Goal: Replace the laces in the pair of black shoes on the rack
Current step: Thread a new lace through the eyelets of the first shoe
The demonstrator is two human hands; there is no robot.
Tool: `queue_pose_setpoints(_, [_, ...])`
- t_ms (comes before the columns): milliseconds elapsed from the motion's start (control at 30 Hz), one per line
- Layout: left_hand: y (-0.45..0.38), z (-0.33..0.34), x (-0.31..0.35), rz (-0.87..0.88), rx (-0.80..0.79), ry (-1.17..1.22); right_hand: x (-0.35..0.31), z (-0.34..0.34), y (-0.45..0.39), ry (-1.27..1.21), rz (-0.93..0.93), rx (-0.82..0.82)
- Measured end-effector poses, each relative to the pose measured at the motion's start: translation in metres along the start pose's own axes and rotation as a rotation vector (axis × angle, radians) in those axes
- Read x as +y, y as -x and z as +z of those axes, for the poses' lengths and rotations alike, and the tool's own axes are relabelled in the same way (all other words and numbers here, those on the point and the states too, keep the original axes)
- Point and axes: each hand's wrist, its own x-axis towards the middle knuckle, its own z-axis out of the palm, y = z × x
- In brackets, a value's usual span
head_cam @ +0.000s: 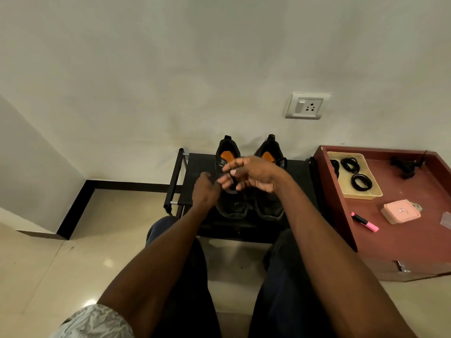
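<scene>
Currently my right hand (253, 175) has its fingers (225, 184) curled around a black lace (231, 180) above the left shoe (231, 203). My left hand (205, 191) sits just beside it, fingers curled at the same lace; whether it actually pinches the lace I cannot tell. Both shoes stand side by side on the rack (192, 164), toes toward me; the right shoe (269, 206) is partly hidden under my wrist. Judged step: working the lace at the left shoe's eyelets. Next move requires a steady pull along the lace. Spare laces (361, 182) lie coiled in a tray (366, 195) on the table (402, 240), well apart.
</scene>
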Motion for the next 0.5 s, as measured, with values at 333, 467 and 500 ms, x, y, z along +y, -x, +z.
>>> queue_pose_setpoints(333, [0.041, -0.07, 0.043, -0.131, -0.533, 0.89, 0.007, 0.003, -0.013, 0.489, -0.289, 0.657])
queue_pose_setpoints(467, [0.031, -0.097, 0.037, -0.084, -0.353, 0.701, 0.027, -0.029, -0.006, 0.438, -0.164, 1.029])
queue_pose_setpoints(500, [0.028, -0.101, 0.035, -0.076, -0.299, 0.652, 0.032, -0.036, -0.002, 0.401, -0.127, 1.101])
